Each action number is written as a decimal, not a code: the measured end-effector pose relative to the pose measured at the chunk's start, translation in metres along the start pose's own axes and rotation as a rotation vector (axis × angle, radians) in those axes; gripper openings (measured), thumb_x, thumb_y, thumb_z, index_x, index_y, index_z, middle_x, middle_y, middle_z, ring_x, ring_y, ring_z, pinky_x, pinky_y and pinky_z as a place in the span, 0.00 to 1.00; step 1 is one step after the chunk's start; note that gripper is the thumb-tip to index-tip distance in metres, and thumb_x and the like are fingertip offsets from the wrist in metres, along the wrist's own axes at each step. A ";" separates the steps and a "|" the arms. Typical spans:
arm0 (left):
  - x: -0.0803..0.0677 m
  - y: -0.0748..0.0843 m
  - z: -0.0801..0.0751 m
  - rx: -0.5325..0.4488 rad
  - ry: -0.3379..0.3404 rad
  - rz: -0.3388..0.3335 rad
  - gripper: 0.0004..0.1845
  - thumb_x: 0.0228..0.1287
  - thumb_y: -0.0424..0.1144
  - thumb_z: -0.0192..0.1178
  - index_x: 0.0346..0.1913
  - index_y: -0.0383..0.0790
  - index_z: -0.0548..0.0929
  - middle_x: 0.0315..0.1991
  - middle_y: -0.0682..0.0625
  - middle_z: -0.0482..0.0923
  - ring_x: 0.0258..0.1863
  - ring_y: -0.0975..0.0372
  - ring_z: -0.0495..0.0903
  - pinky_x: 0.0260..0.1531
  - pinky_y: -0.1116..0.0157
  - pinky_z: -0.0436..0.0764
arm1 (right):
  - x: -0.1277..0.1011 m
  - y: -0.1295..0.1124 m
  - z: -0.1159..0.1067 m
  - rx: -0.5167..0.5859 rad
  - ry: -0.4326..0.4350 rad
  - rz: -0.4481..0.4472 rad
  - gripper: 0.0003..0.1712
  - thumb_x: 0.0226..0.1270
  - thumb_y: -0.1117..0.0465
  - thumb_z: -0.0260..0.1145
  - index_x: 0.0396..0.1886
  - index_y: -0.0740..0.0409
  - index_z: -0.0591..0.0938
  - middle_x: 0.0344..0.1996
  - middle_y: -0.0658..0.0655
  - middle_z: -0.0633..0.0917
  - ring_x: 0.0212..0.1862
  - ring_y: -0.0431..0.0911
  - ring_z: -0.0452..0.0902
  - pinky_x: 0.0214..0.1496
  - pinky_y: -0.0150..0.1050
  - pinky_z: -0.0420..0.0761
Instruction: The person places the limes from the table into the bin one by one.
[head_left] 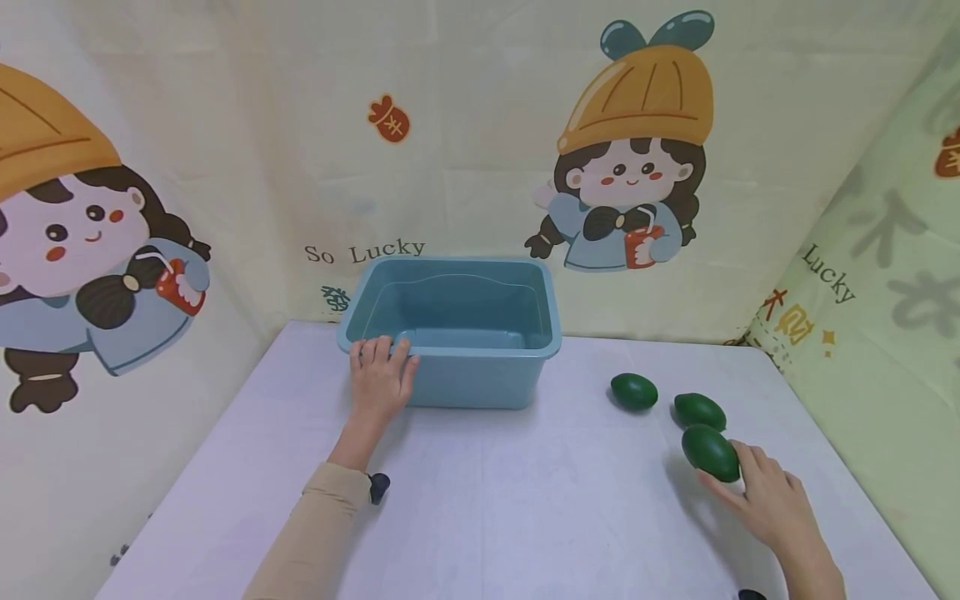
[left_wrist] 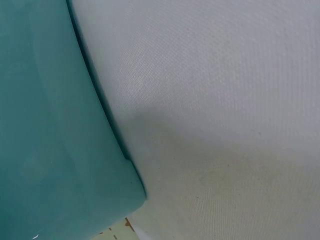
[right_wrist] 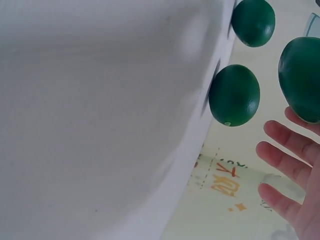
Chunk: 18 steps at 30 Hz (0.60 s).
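Table (head_left: 480,517): we see it covered in white cloth; the smooth green fruits can roll on it if our fingers push instead of grasp.
Blue tub (head_left: 457,371): it stands at the far middle; our left hand (head_left: 381,375) rests on its near left rim with relaxed fingers, holding nothing, so the tub may slide.
Nearest green fruit (head_left: 710,452): our right hand (head_left: 772,504) touches it with straight, spread fingers, not yet closed around it.
Other green fruits (head_left: 633,391): two lie just beyond and may be knocked.

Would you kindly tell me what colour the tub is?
The plastic tub is blue-teal, clearest in the head view.
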<state>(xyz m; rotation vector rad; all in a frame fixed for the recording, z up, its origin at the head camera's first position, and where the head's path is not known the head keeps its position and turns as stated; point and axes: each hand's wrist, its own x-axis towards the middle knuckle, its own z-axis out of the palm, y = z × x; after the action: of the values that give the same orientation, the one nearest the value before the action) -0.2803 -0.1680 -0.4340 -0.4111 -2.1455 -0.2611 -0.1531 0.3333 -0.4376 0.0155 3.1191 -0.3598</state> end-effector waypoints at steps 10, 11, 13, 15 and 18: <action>-0.001 -0.001 0.001 -0.002 -0.002 0.004 0.24 0.72 0.55 0.31 0.41 0.40 0.72 0.39 0.41 0.65 0.40 0.48 0.61 0.49 0.48 0.56 | 0.004 -0.007 -0.002 -0.002 0.044 -0.033 0.45 0.60 0.36 0.56 0.57 0.73 0.63 0.51 0.76 0.67 0.52 0.69 0.62 0.49 0.68 0.58; -0.001 -0.001 0.001 0.001 -0.001 0.003 0.24 0.72 0.55 0.31 0.41 0.40 0.72 0.39 0.41 0.65 0.40 0.48 0.61 0.49 0.48 0.56 | 0.004 -0.008 -0.002 -0.002 0.048 -0.037 0.45 0.60 0.36 0.56 0.56 0.73 0.63 0.51 0.76 0.67 0.51 0.69 0.62 0.49 0.68 0.58; -0.001 0.000 0.001 0.003 -0.001 0.002 0.24 0.72 0.55 0.31 0.41 0.40 0.72 0.39 0.41 0.65 0.40 0.48 0.61 0.49 0.48 0.56 | 0.006 -0.009 -0.002 0.004 0.057 -0.046 0.45 0.59 0.36 0.56 0.56 0.73 0.64 0.50 0.76 0.67 0.51 0.69 0.62 0.49 0.68 0.58; -0.001 0.000 0.000 0.004 -0.002 0.000 0.24 0.72 0.54 0.31 0.41 0.40 0.72 0.39 0.41 0.65 0.40 0.48 0.62 0.49 0.48 0.56 | 0.008 -0.010 -0.002 0.005 0.063 -0.052 0.45 0.60 0.36 0.56 0.56 0.73 0.64 0.50 0.76 0.67 0.51 0.69 0.62 0.49 0.69 0.57; -0.001 0.000 0.000 0.002 -0.007 -0.002 0.24 0.72 0.54 0.32 0.42 0.40 0.72 0.39 0.41 0.65 0.40 0.48 0.62 0.49 0.48 0.56 | 0.010 -0.013 -0.003 0.009 0.064 -0.064 0.45 0.60 0.36 0.56 0.57 0.74 0.63 0.51 0.76 0.67 0.51 0.69 0.62 0.49 0.68 0.57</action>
<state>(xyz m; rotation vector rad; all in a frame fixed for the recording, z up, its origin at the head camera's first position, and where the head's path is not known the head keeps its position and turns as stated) -0.2794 -0.1678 -0.4351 -0.4093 -2.1528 -0.2594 -0.1634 0.3217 -0.4321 -0.0742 3.1876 -0.3816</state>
